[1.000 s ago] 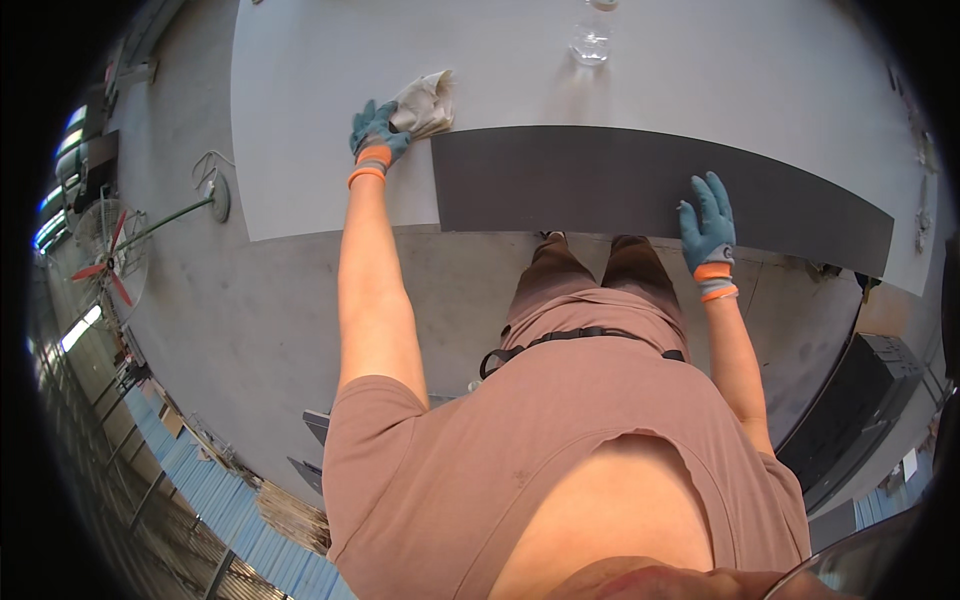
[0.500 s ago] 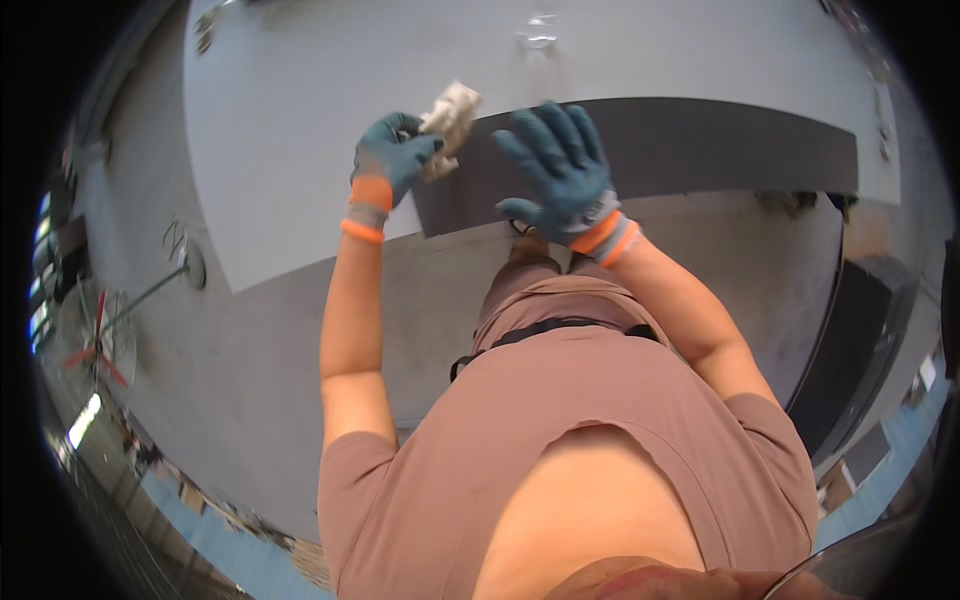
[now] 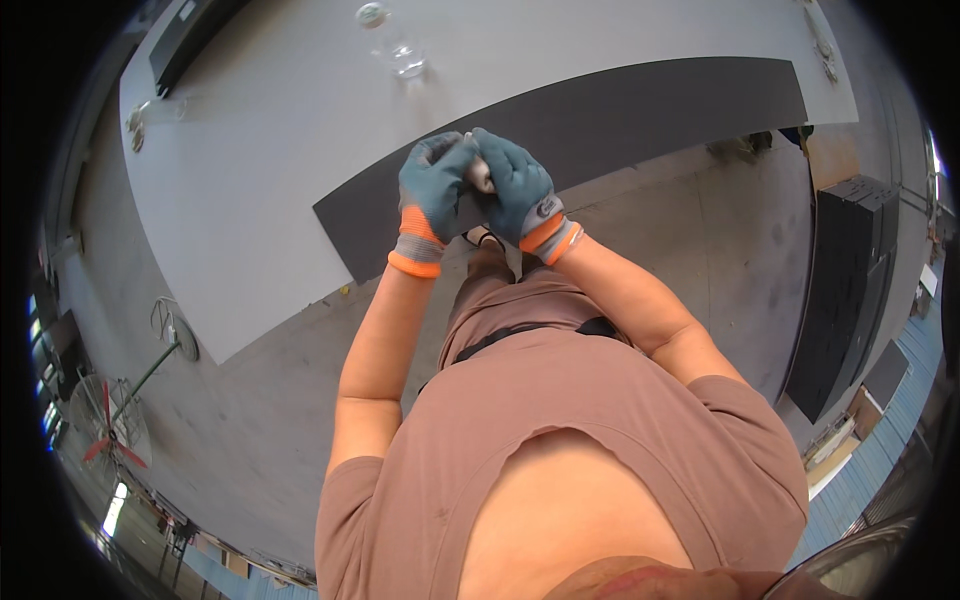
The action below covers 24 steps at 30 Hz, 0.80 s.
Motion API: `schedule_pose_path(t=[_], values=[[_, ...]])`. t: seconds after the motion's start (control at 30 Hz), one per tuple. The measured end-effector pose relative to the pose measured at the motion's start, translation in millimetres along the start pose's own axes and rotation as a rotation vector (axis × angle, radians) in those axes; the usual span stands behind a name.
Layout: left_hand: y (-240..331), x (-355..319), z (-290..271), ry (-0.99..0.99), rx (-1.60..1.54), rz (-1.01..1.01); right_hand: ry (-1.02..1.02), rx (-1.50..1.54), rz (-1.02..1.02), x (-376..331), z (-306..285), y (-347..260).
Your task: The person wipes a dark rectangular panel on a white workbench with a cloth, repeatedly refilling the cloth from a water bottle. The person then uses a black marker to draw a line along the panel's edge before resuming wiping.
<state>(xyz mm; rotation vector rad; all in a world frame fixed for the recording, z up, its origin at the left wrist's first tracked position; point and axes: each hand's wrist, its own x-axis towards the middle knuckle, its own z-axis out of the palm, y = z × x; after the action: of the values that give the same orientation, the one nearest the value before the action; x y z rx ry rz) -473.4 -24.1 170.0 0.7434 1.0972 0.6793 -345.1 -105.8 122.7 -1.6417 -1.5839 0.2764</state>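
Note:
Both my hands wear blue-grey gloves with orange cuffs. My left hand (image 3: 432,190) and my right hand (image 3: 518,188) are pressed together in front of my chest, both closed around a small pale wad of cloth (image 3: 480,176) that shows only between the fingers. They hover over the near edge of a long dark grey panel (image 3: 640,105) that lies along the front of a large light grey table (image 3: 270,150).
A clear glass bottle (image 3: 395,45) stands on the table's far side. Small items (image 3: 140,118) lie at its left end. Black stacked cases (image 3: 850,280) stand on the concrete floor to the right. A fan on a stand (image 3: 110,420) is at the lower left.
My left hand lifted the cloth off the table's left part and came to the middle. My right hand left the panel's right edge and joined it around the cloth.

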Motion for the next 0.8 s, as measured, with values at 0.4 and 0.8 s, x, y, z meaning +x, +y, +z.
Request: schedule_pose_path(t=[0.4,0.8], values=[[-131,2,-142,0.941,0.653,0.222,0.271,-0.771,0.346,62,-266,307],[-151,-55,-203,0.921,-0.159,-0.150,-0.055,-0.833,0.130,59,-45,246]])
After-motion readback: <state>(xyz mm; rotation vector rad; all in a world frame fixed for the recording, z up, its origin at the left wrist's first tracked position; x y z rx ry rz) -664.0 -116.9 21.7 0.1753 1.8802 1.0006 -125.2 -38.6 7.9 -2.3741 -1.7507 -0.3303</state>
